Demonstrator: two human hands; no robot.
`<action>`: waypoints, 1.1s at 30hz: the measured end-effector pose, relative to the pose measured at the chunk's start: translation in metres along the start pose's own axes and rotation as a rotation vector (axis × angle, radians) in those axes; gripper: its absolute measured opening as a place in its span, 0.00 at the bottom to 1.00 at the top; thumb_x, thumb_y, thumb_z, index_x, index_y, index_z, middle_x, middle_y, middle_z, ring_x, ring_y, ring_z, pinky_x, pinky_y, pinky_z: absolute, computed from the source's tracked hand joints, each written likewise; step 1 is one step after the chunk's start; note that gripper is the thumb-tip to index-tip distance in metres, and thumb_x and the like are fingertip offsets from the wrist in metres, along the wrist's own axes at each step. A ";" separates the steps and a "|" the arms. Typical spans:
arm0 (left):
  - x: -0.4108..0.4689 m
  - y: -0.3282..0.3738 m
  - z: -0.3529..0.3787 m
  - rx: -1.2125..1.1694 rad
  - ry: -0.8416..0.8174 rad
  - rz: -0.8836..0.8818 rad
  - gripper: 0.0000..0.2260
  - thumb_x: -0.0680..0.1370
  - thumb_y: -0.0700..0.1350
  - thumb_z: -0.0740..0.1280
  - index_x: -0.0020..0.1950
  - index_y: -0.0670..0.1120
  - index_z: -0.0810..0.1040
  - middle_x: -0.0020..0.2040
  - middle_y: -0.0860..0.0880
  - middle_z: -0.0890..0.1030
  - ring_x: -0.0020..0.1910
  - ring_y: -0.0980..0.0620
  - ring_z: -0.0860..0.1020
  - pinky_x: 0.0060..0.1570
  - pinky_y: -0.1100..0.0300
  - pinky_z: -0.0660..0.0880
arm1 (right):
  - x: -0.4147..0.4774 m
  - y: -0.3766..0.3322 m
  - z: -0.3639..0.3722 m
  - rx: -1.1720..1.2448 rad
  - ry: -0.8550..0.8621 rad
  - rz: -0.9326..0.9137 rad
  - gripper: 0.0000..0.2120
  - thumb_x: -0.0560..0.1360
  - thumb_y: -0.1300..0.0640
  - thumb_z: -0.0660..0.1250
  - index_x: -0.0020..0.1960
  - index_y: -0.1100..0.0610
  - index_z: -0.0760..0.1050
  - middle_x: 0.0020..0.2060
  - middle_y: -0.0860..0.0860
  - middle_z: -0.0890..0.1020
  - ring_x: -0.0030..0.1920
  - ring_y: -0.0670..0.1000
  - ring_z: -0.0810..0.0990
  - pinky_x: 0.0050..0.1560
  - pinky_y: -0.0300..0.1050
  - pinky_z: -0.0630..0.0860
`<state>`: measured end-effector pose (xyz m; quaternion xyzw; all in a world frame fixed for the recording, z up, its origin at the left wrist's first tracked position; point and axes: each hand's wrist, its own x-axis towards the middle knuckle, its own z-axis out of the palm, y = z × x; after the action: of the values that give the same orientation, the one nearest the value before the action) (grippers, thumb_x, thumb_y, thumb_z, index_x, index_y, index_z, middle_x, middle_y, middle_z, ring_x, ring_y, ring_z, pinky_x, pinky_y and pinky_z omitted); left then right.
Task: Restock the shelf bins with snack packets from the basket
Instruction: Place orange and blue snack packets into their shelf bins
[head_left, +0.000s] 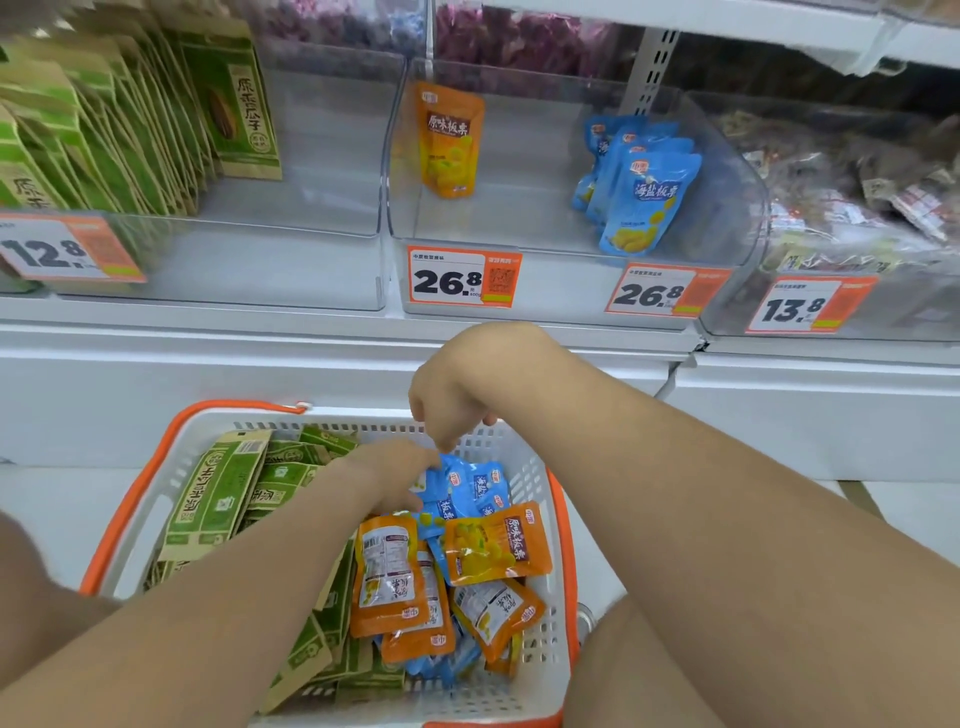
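Bare forearms fill the lower frame, both reaching into the white perforated plastic basket with orange handles that sits below the shelf at about six o'clock. Inside the basket, green-and-tan paper snack packets are stacked along the nine o'clock side, orange foil pouches lie toward four o'clock, and blue foil pouches are piled at the far end around one o'clock. The left hand lies on the blue pouches with its fingers curled down over the top one, gripping its edge. The right hand hovers just above, at twelve o'clock from the left hand, wrist bent, with its fingertips drawn together and pointing down at the same blue pile; whether they pinch a pouch or only touch it cannot be told. Above, on the white shelf, the clear plastic bin in the middle holds a single orange pouch standing at its ten o'clock side and a short row of blue pouches standing at its three o'clock side. The clear bin at the left holds a leaning row of green paper packets, with bare space to their right. Orange-edged price tags are stuck on the bin fronts. A further bin at three o'clock is filled with dark mixed packets.
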<state>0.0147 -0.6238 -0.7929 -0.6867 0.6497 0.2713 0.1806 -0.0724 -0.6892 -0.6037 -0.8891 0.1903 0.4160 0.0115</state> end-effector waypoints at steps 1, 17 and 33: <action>0.000 0.002 0.003 0.029 -0.001 0.018 0.29 0.83 0.52 0.69 0.82 0.53 0.64 0.75 0.46 0.73 0.72 0.45 0.73 0.66 0.49 0.74 | -0.004 0.001 0.000 0.005 0.008 0.002 0.25 0.82 0.49 0.66 0.78 0.51 0.69 0.67 0.50 0.78 0.46 0.50 0.81 0.58 0.51 0.81; -0.034 0.030 -0.071 -1.149 0.508 0.121 0.14 0.86 0.39 0.59 0.62 0.45 0.83 0.59 0.40 0.85 0.56 0.46 0.81 0.62 0.47 0.77 | -0.046 0.037 -0.007 0.082 0.164 0.237 0.07 0.78 0.57 0.66 0.41 0.55 0.75 0.41 0.53 0.79 0.44 0.58 0.79 0.58 0.57 0.82; -0.092 0.099 -0.171 -1.245 0.959 0.395 0.11 0.83 0.41 0.69 0.65 0.48 0.74 0.56 0.51 0.87 0.54 0.52 0.86 0.55 0.51 0.83 | -0.110 0.098 0.016 0.822 1.006 0.421 0.17 0.74 0.57 0.72 0.60 0.55 0.72 0.54 0.56 0.78 0.54 0.60 0.77 0.51 0.53 0.80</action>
<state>-0.0603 -0.6627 -0.5919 -0.5757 0.4954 0.2863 -0.5841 -0.1825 -0.7406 -0.5188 -0.8418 0.4838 -0.1606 0.1775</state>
